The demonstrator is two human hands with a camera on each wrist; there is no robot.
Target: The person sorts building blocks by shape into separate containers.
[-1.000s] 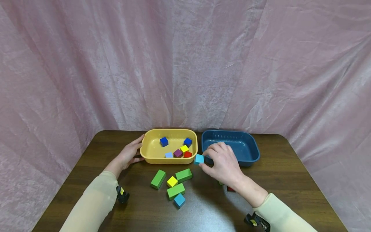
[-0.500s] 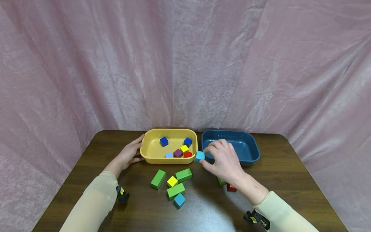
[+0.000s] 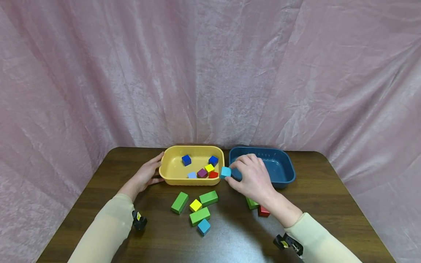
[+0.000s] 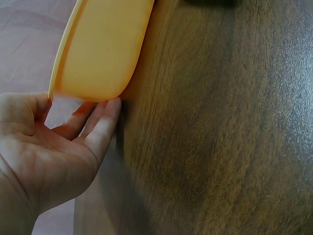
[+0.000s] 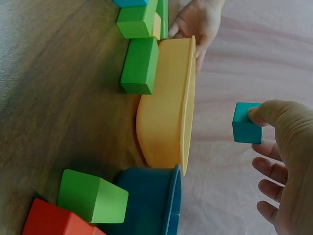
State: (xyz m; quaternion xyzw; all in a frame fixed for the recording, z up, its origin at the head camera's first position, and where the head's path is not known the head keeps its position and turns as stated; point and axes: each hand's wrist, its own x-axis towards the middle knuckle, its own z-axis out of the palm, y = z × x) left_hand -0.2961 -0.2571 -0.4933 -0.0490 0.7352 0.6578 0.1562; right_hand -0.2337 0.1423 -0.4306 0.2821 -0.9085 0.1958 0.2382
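Observation:
My right hand point(image 3: 251, 177) pinches a light blue cube point(image 3: 225, 172) between thumb and fingertips, above the right end of the yellow tub point(image 3: 190, 181). In the right wrist view the pinched cube point(image 5: 247, 123) is raised above the tub's rim, and the other fingers are loosely bent. At the tub's left end, my left hand point(image 3: 146, 175) touches the outside of the wall. The left wrist view shows that hand point(image 4: 58, 152) with its thumb at the rim and fingertips lower down. Inside the tub lie blue, yellow, red, purple and pale blue cubes.
A dark blue tub point(image 3: 283, 171) stands right of the yellow one. Before the tubs lie several green blocks point(image 3: 199, 216), a yellow cube point(image 3: 195, 205) and another blue cube point(image 3: 204, 227). A red block point(image 3: 263, 211) and a green block point(image 3: 251, 203) lie near the right forearm.
The right hand has risen slightly and shifted toward the yellow tub with the light blue cube. More of the red and green blocks near the right forearm shows. The left hand has stayed put.

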